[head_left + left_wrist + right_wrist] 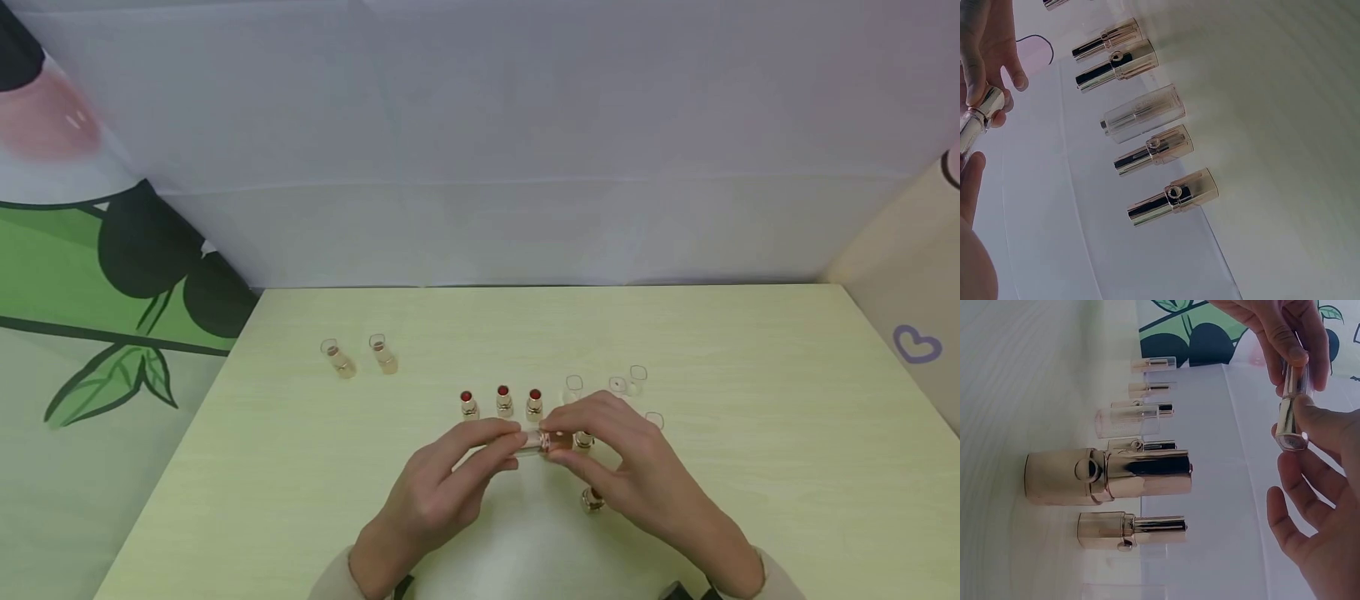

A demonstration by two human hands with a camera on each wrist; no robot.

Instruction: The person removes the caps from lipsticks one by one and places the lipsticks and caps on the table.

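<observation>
Near the front middle of the table, both hands hold one lipstick (534, 442) lying level between them. My left hand (438, 492) pinches its clear-looking end with thumb and fingers. At the other end, the shiny rose-gold base (1286, 422) is pinched by my right hand (633, 462). Fingers hide much of the tube. Just beyond the hands stand several uncapped lipsticks with red tops, among them one on the left (468, 406). Another lipstick (592, 500) stands beside the right thumb, partly covered by it.
Several clear caps, one of them a cap (637, 379) at the back, stand beyond my right hand. Two lipsticks under clear covers, a left one (340, 362) and a right one (383, 354), stand at the back left. A pale cloth wall (480, 225) borders the table's far edge.
</observation>
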